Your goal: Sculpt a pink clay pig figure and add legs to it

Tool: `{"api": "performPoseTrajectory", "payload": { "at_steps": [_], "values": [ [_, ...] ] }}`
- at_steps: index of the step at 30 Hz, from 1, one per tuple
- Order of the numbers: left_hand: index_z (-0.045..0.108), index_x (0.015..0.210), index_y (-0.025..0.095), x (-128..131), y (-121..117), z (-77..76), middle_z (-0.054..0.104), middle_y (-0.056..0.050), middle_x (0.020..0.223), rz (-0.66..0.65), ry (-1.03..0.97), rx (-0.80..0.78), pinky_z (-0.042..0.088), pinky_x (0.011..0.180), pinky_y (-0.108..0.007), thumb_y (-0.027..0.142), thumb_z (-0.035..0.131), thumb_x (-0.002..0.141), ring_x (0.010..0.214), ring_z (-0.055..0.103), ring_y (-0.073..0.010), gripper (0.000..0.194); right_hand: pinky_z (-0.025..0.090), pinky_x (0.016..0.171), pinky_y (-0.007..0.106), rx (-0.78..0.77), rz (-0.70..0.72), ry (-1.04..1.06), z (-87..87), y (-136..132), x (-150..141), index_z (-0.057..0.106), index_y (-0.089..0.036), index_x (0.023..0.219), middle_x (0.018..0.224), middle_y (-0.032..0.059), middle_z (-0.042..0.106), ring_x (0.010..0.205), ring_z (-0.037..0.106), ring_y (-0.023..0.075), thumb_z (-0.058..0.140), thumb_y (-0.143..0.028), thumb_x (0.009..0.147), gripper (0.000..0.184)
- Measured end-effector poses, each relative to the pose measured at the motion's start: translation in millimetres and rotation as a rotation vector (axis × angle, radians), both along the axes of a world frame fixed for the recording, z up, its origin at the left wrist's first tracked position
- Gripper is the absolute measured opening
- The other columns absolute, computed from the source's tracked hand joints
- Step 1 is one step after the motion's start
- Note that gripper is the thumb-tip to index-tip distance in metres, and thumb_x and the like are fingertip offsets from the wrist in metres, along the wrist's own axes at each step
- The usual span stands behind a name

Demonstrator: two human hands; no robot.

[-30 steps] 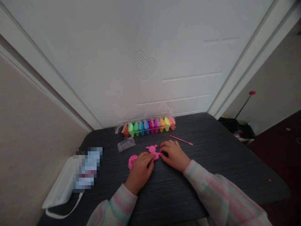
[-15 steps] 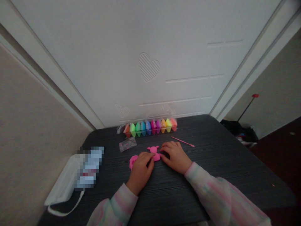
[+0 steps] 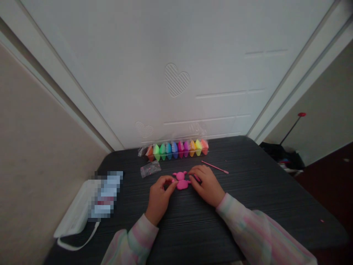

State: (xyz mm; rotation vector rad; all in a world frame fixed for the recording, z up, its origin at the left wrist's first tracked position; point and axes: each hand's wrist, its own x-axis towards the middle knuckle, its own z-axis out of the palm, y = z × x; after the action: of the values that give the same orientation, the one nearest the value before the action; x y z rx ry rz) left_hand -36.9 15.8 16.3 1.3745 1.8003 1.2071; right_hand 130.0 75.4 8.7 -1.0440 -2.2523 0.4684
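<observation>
Head view: left hand (image 3: 160, 195) pinches pink nub (image 3: 174, 180) at clay figure (image 3: 182, 184)'s side, mid-tabletop (image 3: 190, 228), toward back edge; right hand (image 3: 206, 185) curled alongside, grip unclear. Likely fixing nub on; next calls for gentle pressing.

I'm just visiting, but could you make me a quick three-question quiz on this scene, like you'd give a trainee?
1. What colour is the figure between the left hand and the right hand? A blue, B pink, C green.
2. True or false: the stick lies to the right of the bag.
3. Which are nearer the white panel: the coloured packs or the hands?

Key: 1 B; 2 true; 3 the coloured packs.
</observation>
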Motion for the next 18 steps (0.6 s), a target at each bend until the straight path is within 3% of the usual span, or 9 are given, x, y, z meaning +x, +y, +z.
{"api": "performPoseTrajectory", "payload": {
  "at_steps": [5, 8, 10, 13, 18],
  "values": [
    [0.067, 0.09, 0.019, 0.5, 0.2, -0.7, 0.07, -0.004, 0.084, 0.032, -0.117, 0.012, 0.049, 0.071, -0.027, 0.033, 0.054, 0.075, 0.07, 0.062, -0.015, 0.024, 0.041, 0.084, 0.039, 0.043, -0.052, 0.113, -0.1, 1.2, 1.4, 0.06, -0.02, 0.086, 0.09, 0.0071, 0.063, 0.09, 0.055, 0.0205, 0.045, -0.02, 0.082, 0.015],
    [0.063, 0.1, 0.017, -1.7, 1.8, 1.2, 0.07, -0.004, 0.081, 0.092, -0.176, 0.052, 0.049, 0.069, -0.027, 0.033, 0.052, 0.076, 0.066, 0.061, -0.0139, 0.031, 0.042, 0.084, 0.04, 0.082, -0.081, 0.188, 2.6, 2.4, 3.4, 0.058, -0.02, 0.087, 0.089, 0.0072, 0.063, 0.09, 0.056, 0.0205, 0.046, -0.02, 0.081, 0.014],
    [0.064, 0.096, 0.015, -4.0, 3.3, 8.8, 0.07, -0.004, 0.077, 0.128, -0.214, 0.089, 0.048, 0.068, -0.027, 0.033, 0.054, 0.075, 0.065, 0.06, -0.0137, 0.03, 0.044, 0.081, 0.039, 0.113, -0.107, 0.246, 10.5, 3.6, 5.4, 0.057, -0.019, 0.088, 0.089, 0.0081, 0.062, 0.089, 0.056, 0.0204, 0.045, -0.021, 0.082, 0.013],
    [0.066, 0.082, 0.014, -6.3, 5.2, 32.3, 0.068, -0.004, 0.071, 0.152, -0.276, 0.151, 0.047, 0.064, -0.025, 0.032, 0.06, 0.07, 0.063, 0.06, -0.0132, 0.023, 0.046, 0.077, 0.036, 0.155, -0.124, 0.324, 37.3, 3.7, 7.9, 0.055, -0.019, 0.091, 0.09, 0.0076, 0.061, 0.088, 0.056, 0.0189, 0.044, -0.021, 0.083, 0.014],
    [0.061, 0.068, 0.015, 1.5, 6.3, 90.2, 0.063, 0.002, 0.065, 0.108, -0.374, 0.319, 0.045, 0.06, -0.019, 0.035, 0.068, 0.062, 0.061, 0.056, -0.0089, 0.021, 0.044, 0.08, 0.034, 0.263, -0.014, 0.433, 106.9, -7.1, 6.5, 0.058, -0.022, 0.09, 0.091, 0.0037, 0.061, 0.089, 0.056, 0.0165, 0.047, -0.02, 0.083, 0.014]
  ]
}}
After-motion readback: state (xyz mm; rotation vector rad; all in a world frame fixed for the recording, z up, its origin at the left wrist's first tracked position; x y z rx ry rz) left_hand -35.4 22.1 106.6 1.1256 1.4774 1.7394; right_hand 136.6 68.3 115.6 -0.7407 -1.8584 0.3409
